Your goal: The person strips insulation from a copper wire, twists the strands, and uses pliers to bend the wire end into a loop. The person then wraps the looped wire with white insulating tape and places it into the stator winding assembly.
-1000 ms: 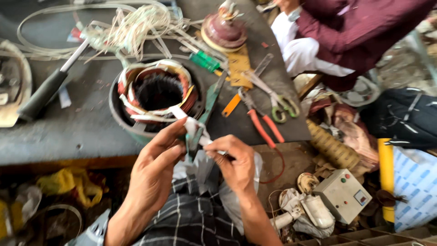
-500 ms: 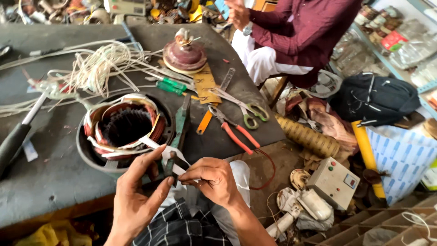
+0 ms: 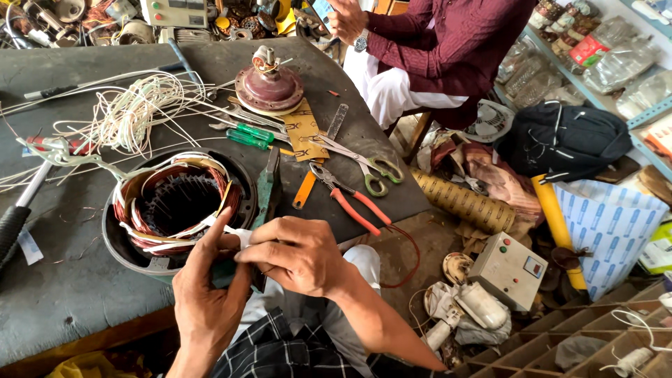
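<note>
A round motor stator [image 3: 175, 206] with copper windings and white sleeving lies on the dark workbench [image 3: 63, 294] in front of me. My left hand [image 3: 206, 294] and my right hand [image 3: 297, 253] meet at the stator's near right edge. Both pinch a white sleeve or wire end [image 3: 241, 236] that comes off the winding. A green-handled tool [image 3: 268, 185] lies right behind my fingers. What my fingers cover I cannot make out.
On the bench lie red-handled pliers [image 3: 350, 199], green-handled scissors [image 3: 364, 164], green screwdrivers [image 3: 246, 134], a maroon motor cover [image 3: 269, 85], a white wire tangle [image 3: 133, 112] and a hammer [image 3: 17, 217]. Another person in a maroon shirt [image 3: 455, 49] sits beyond. A grey switch box [image 3: 507, 269] sits on the floor.
The view has swung left and down, so the bench and stator sit further right. My hands have stayed together at the stator's near edge, still pinching the white sleeve.
</note>
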`<action>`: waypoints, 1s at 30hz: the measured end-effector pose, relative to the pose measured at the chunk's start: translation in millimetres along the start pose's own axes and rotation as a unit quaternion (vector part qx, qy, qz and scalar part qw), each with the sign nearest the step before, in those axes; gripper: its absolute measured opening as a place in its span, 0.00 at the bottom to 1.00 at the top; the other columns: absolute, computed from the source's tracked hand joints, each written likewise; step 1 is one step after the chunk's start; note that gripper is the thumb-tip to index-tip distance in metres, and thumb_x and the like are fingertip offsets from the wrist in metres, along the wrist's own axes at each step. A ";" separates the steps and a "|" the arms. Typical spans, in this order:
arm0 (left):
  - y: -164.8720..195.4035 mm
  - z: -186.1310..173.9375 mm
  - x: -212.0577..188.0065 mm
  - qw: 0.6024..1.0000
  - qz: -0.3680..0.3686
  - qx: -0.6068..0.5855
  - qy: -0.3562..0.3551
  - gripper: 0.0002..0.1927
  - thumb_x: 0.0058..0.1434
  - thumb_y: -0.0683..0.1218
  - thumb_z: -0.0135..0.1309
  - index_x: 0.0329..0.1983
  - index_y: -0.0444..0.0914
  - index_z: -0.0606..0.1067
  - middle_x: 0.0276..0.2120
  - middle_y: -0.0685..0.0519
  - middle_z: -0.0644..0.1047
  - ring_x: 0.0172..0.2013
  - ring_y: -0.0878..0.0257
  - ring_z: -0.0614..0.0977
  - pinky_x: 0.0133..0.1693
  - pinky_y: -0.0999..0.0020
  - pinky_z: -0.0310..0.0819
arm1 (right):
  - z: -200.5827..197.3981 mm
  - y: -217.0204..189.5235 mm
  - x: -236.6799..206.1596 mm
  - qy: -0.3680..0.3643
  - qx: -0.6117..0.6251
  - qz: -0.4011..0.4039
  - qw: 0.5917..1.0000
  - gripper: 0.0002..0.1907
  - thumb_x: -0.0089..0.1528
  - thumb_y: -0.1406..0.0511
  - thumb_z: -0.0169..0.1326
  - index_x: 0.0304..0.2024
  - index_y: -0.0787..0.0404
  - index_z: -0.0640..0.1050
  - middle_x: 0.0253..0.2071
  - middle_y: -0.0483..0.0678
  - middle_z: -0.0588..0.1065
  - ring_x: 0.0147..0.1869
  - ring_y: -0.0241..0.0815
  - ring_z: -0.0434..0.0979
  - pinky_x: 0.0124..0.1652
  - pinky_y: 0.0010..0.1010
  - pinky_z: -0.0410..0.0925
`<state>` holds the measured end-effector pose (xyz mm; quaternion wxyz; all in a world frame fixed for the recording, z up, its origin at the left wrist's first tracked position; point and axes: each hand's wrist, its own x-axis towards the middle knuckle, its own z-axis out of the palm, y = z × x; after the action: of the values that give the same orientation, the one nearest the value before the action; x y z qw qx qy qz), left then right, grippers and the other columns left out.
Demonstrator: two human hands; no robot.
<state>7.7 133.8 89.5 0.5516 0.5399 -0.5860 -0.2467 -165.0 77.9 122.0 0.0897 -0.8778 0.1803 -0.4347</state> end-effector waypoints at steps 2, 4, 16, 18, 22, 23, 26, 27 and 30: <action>-0.8 1.1 0.6 1.000 0.022 -0.006 0.003 0.38 0.55 0.34 0.55 0.72 0.40 0.66 0.40 0.50 0.81 0.38 0.63 0.84 0.40 0.68 0.79 | 6.7 1.2 -0.4 0.016 0.033 0.022 0.999 0.12 0.62 0.69 0.65 0.48 0.56 0.81 0.44 0.44 0.78 0.45 0.42 0.83 0.44 0.31 0.77; -1.4 2.6 1.0 1.000 0.018 -0.005 0.005 0.40 0.55 0.33 0.54 0.74 0.40 0.62 0.39 0.49 0.81 0.36 0.62 0.84 0.38 0.67 0.79 | 13.4 4.2 0.3 0.029 0.078 0.052 0.995 0.13 0.64 0.70 0.65 0.50 0.56 0.81 0.45 0.44 0.79 0.46 0.41 0.83 0.44 0.29 0.78; 1.7 1.4 0.1 0.994 0.081 0.073 0.027 0.46 0.53 0.33 0.57 0.76 0.36 0.57 0.34 0.48 0.81 0.32 0.57 0.84 0.36 0.62 0.78 | 12.7 6.4 10.6 -0.013 0.109 0.037 0.993 0.14 0.63 0.73 0.62 0.48 0.59 0.74 0.53 0.48 0.78 0.52 0.43 0.84 0.48 0.30 0.78; 2.9 -1.3 0.1 0.989 0.102 0.099 0.026 0.44 0.52 0.33 0.57 0.75 0.35 0.60 0.35 0.47 0.81 0.34 0.55 0.84 0.37 0.61 0.77 | 11.7 6.2 10.1 -0.016 0.093 0.023 0.995 0.15 0.63 0.73 0.62 0.48 0.58 0.73 0.51 0.46 0.78 0.52 0.44 0.84 0.48 0.31 0.78; 4.9 -1.5 0.5 0.983 0.142 0.116 0.030 0.42 0.53 0.34 0.59 0.73 0.33 0.61 0.35 0.47 0.80 0.34 0.55 0.83 0.39 0.60 0.77 | 12.1 6.5 6.8 -0.011 0.076 0.040 0.996 0.13 0.63 0.73 0.61 0.46 0.58 0.73 0.44 0.45 0.76 0.47 0.47 0.83 0.45 0.34 0.75; 5.2 -0.7 0.4 0.980 0.152 0.120 0.035 0.42 0.53 0.34 0.60 0.73 0.32 0.62 0.35 0.47 0.80 0.34 0.55 0.83 0.39 0.60 0.77 | 12.3 6.2 5.8 -0.007 0.075 0.044 0.996 0.12 0.63 0.73 0.60 0.46 0.58 0.73 0.44 0.46 0.76 0.46 0.48 0.83 0.44 0.34 0.75; 6.0 0.3 -1.6 0.980 0.152 0.121 0.045 0.42 0.53 0.34 0.60 0.73 0.30 0.61 0.33 0.48 0.80 0.33 0.57 0.83 0.38 0.62 0.77 | 13.0 4.9 3.8 0.010 0.077 0.071 0.994 0.11 0.63 0.74 0.60 0.45 0.59 0.74 0.41 0.47 0.76 0.43 0.48 0.82 0.41 0.34 0.74; 6.1 0.5 -2.5 0.981 0.146 0.118 0.048 0.41 0.54 0.33 0.60 0.73 0.29 0.61 0.32 0.49 0.80 0.32 0.57 0.83 0.38 0.62 0.77 | 13.1 4.0 3.4 0.016 0.079 0.083 0.993 0.11 0.63 0.74 0.60 0.45 0.59 0.74 0.40 0.47 0.76 0.42 0.48 0.82 0.41 0.34 0.74; 4.8 1.8 -2.2 0.969 0.200 0.132 0.060 0.40 0.54 0.33 0.60 0.72 0.30 0.62 0.36 0.47 0.80 0.36 0.55 0.84 0.40 0.61 0.77 | 13.9 -0.9 1.4 0.027 0.084 0.127 0.988 0.09 0.64 0.75 0.58 0.46 0.60 0.76 0.39 0.48 0.76 0.41 0.47 0.82 0.39 0.34 0.73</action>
<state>4.0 136.7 92.4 0.5479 0.4935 -0.6752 -0.0185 -152.9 78.2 114.9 0.2126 -0.8251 0.2557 -0.4568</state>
